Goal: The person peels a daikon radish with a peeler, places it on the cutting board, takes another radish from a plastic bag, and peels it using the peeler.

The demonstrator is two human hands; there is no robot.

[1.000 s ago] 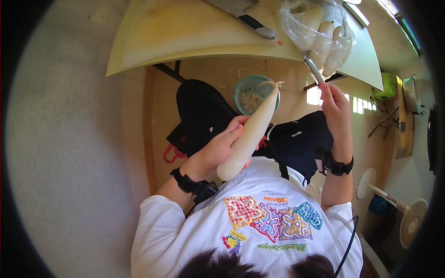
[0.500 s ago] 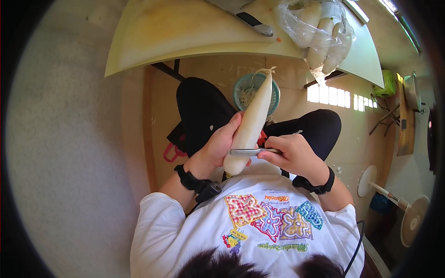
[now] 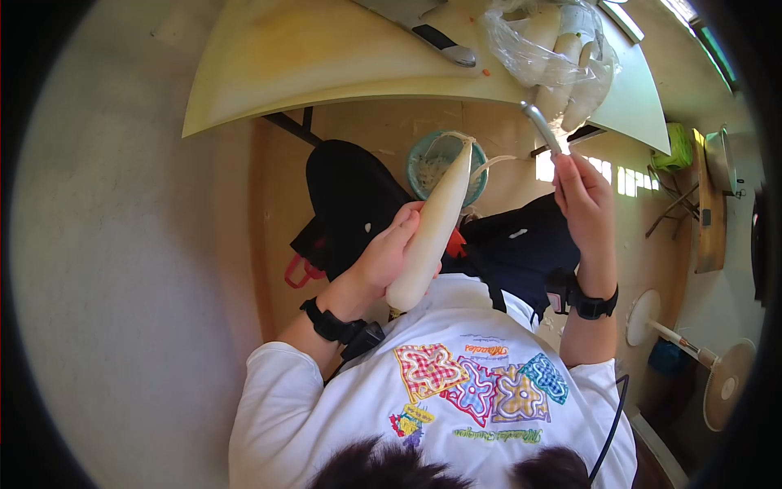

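Note:
A long white daikon radish (image 3: 437,220) slants over my lap, its thin tip pointing away from me. My left hand (image 3: 393,253) is wrapped round its lower, thick part. Off to the right, my right hand (image 3: 585,196) grips a metal peeler (image 3: 541,126), raised clear of the radish. A thin pale strip of peel (image 3: 498,159) curls out to the right by the radish's tip. Under the tip, on the floor, stands a light blue basket (image 3: 414,163) with pale peelings in it; the radish partly hides it.
On the table (image 3: 269,90) ahead lie a knife (image 3: 444,45) with a dark handle and a clear plastic bag (image 3: 562,61) of several more radishes, hanging over the edge. A white fan (image 3: 725,383) stands at the right. A pink-handled item (image 3: 303,270) lies by my left leg.
My right hand has moved the peeler off the radish's thick end, up and to the right. A peel strip now shows at the tip. My left hand keeps its hold.

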